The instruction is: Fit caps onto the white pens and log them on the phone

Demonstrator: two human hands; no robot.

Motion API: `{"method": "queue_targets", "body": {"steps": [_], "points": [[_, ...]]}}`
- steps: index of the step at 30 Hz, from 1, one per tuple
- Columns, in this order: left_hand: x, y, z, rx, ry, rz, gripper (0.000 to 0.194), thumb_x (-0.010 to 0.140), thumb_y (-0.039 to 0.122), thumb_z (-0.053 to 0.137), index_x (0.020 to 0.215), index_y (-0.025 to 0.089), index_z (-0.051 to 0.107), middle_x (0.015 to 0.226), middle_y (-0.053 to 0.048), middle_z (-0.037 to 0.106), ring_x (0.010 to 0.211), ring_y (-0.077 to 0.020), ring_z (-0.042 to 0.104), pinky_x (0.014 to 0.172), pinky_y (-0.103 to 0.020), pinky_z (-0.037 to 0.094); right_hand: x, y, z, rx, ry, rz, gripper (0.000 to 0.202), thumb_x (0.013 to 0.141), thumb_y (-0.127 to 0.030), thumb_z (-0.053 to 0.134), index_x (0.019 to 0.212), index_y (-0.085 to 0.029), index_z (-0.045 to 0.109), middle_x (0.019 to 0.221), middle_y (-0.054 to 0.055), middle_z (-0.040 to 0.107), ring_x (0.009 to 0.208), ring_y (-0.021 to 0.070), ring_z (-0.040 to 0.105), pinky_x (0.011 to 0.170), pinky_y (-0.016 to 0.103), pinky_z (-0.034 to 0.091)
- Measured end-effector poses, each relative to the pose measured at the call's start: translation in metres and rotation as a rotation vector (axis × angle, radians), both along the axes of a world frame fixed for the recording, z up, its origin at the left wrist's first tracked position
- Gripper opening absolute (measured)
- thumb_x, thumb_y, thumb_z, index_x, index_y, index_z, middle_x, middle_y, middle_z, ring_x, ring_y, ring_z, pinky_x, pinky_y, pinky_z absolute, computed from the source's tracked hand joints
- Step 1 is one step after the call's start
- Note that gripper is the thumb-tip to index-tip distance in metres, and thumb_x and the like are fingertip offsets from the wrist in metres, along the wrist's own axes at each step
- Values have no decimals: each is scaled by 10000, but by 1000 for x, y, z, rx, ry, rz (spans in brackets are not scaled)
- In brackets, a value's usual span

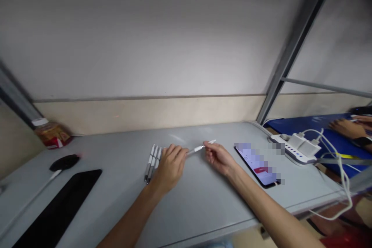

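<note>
Between my two hands a white and grey pen [198, 148] is held above the grey table [200, 197]. My left hand [173, 162] has its fingers closed on the pen's left end. The fingertips of my right hand [219, 157] pinch it near the white right end. Several similar white and grey pens [151, 162] lie side by side on the table, just left of my left hand, which partly covers them.
A phone [257, 164] lies right of my right hand, near a power strip [293, 148] with plugs and cables. At left are a jar [52, 133], a black round object [64, 162] and a black flat panel [62, 205]. Another person's hands [348, 128] show far right.
</note>
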State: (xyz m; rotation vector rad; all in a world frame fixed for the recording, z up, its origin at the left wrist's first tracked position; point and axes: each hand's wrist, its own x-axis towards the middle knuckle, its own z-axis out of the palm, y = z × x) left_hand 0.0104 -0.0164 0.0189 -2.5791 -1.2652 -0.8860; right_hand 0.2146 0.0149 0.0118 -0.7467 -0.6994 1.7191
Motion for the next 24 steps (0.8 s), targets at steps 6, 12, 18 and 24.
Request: {"method": "queue_targets", "body": {"steps": [6,12,18,24], "points": [[-3,1,3,-53,-79,-9,250,948,198,365,1093,198,569,959,-42,638,941,-189,523,846,-349,374,12,10,0,9,186,-247,188,792,-358,687,892,-212,624,739,-21,581,654,109,566,578,226,485],[-26,15,-1,-44,122,354,198,887,191,413,945,206,601,959,-68,640,970,-247,510,811,-399,344,17,5,6,10,403,35,116,883,-299,582,975,-240,543,592,-70,399,443,64,372,387,150,336],[-37,17,0,-125,205,460,168,838,198,434,894,206,592,950,-70,625,984,-265,485,766,-390,325,21,3,7,6,394,72,139,896,-289,568,998,-305,475,606,-82,314,393,44,174,336,141,58],[-36,16,1,-226,194,455,159,823,188,442,880,210,588,958,-66,632,994,-254,472,769,-375,307,20,5,5,96,289,75,207,883,-324,590,1029,-334,445,620,-84,316,406,43,158,347,143,50]]}}
